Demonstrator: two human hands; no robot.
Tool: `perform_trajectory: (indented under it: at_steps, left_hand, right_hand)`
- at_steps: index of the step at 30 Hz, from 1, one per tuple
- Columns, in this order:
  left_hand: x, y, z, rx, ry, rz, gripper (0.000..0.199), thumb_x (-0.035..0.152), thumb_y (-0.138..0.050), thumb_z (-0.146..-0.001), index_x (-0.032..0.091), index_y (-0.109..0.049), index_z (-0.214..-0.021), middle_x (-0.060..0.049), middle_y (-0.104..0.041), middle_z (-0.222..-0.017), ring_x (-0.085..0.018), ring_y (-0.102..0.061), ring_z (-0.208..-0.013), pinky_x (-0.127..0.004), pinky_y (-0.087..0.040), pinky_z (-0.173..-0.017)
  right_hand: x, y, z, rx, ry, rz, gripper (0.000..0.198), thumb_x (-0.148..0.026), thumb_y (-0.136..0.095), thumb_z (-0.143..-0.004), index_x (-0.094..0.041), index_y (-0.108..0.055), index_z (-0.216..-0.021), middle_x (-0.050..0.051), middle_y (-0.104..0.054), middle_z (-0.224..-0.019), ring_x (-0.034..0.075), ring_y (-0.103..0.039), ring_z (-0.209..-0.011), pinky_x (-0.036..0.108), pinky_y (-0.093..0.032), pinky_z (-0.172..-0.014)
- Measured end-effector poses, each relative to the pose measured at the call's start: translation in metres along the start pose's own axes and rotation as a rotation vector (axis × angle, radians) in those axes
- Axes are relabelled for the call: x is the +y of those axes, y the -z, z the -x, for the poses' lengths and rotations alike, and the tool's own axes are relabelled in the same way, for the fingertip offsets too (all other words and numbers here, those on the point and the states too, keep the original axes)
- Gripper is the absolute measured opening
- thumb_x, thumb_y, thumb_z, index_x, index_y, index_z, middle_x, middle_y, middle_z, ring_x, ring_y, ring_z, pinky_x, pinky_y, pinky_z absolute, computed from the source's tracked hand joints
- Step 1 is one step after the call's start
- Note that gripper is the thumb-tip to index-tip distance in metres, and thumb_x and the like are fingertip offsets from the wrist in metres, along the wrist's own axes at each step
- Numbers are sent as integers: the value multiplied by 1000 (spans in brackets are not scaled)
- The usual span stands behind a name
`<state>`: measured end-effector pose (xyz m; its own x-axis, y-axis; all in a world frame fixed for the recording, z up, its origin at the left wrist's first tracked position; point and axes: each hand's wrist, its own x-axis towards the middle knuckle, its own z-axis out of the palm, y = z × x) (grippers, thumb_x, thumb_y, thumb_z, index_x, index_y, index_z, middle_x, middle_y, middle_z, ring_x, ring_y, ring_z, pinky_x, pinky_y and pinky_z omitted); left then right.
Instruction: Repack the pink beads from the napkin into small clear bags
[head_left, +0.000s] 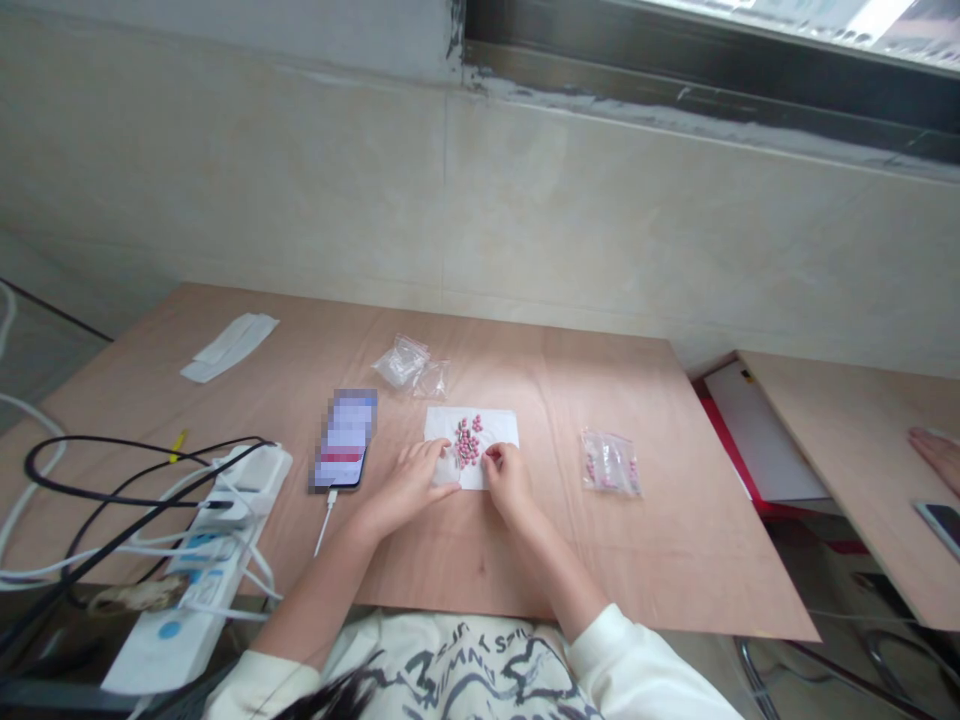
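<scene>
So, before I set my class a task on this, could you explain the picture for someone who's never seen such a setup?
There is no machine here: a person works with two bare hands. The single picture comes from a camera worn on that person's head, looking forward and down, so their left hand appears on the left.

On the wooden table lies a white sheet with small pink pieces. Left of it is a phone; to the right, a clear bag of pink pieces.

The left hand is at what looks like another small clear bag; its grip is unclear. The right hand has its fingertips near the pieces, but whether they hold one is too small to tell.
</scene>
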<state>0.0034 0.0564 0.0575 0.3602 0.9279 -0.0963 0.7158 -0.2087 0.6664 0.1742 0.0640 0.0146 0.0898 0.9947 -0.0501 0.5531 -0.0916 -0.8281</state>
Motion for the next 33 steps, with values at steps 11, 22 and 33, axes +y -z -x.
perform_trajectory:
  at_steps: [11,22,33]
  left_hand:
    - [-6,-6,-12,83,-17,-40,45,34,-57,-68,19,-44,-109,-9,-52,-112,-24,-44,-106,-39,-29,-91]
    - [-8,-5,-17,112,41,-40,42,34,-57,-70,20,-45,-108,-8,-52,-107,-24,-44,-103,-41,-27,-92]
    - [-19,-17,-28,194,20,-59,41,29,-58,-69,18,-45,-106,-8,-53,-104,-24,-48,-100,-40,-30,-89]
  right_hand:
    - [-20,2,-17,-57,17,-148,10,-22,-50,-69,-18,-56,-76,4,-57,-75,14,-50,-64,27,-40,-62]
    - [-5,-7,-47,-41,22,173,9,-13,-46,-69,-16,-55,-70,6,-54,-75,16,-50,-73,27,-39,-66]
    - [-32,-7,-23,-202,148,-110,12,-22,-50,-74,-17,-61,-74,4,-56,-73,14,-51,-70,26,-39,-66]
